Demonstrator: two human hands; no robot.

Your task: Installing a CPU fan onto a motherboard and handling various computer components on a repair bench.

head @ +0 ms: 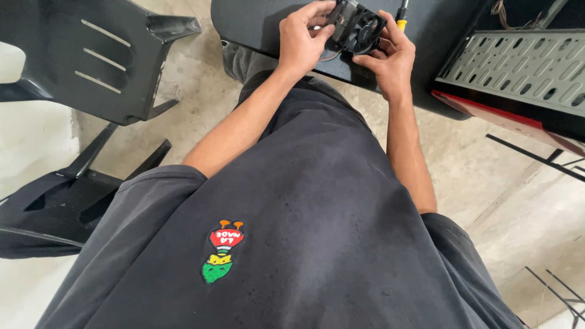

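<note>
Head view, looking down my dark shirt to my hands at the near edge of a black table (262, 24). My left hand (301, 42) and my right hand (390, 58) together hold a small black cooling fan (358, 27) mounted on a dark block, raised just over the table edge. My left hand is closed around the left side of the unit, thumb on its near face and fingers curled over the top. My right hand is partly closed on the right side, fingers wrapped around the fan's rim from behind and thumb lying along its lower edge. Thin wires (329, 56) hang from the underside of the unit between my two hands. A screwdriver with a yellow and black handle (401, 18) shows just beyond my right hand; whether it lies on the table or is touched by my fingers I cannot tell. To the right stands a grey perforated metal tray (518, 67) with a red edge below it. To the left, two dark plastic chairs (97, 55) stand on the concrete floor (524, 207).
</note>
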